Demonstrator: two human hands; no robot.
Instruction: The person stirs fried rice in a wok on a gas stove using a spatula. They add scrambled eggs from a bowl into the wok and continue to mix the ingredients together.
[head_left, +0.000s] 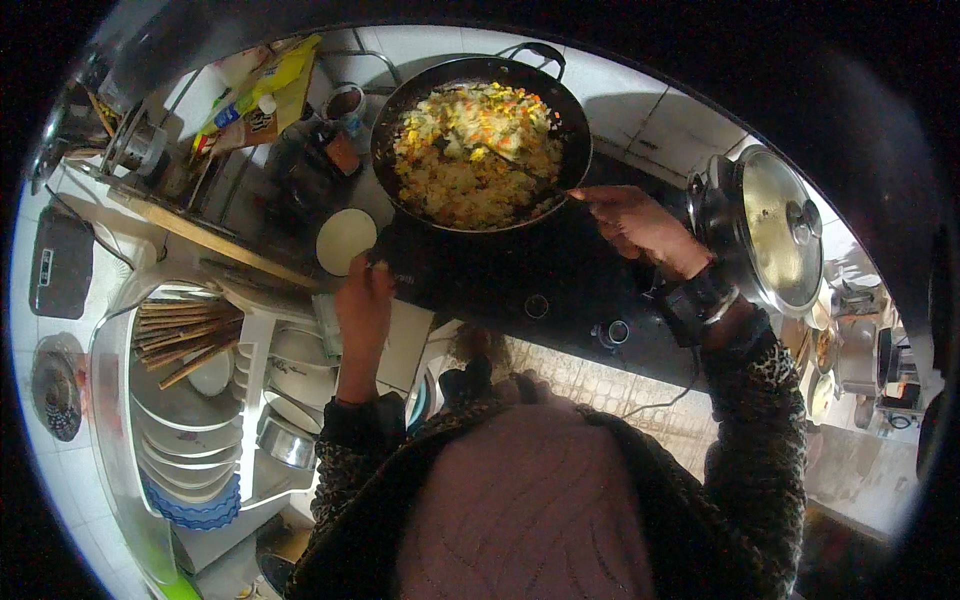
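A dark wok (581, 161) stands on the far part of a black gas stove (487, 262), filled with fried rice (480, 157) mixed with yellow and orange bits. My right hand (645, 221) is at the wok's near right rim, its index finger and thumb closed around what looks like the end of a thin utensil lying in the rice; the utensil itself is mostly hidden. At the stove's left edge is my left hand (365, 289), fingers bent, just below a pale round bowl or lid (346, 241). Whether it grips anything is unclear.
A large pot with a glass lid (780, 225) stands to the right. At the left, a dish rack (255, 390) holds plates, bowls and bundled chopsticks (184, 330). Food packets (262, 105), a small tub (345, 103) and a wooden board edge (217, 236) lie at the back left.
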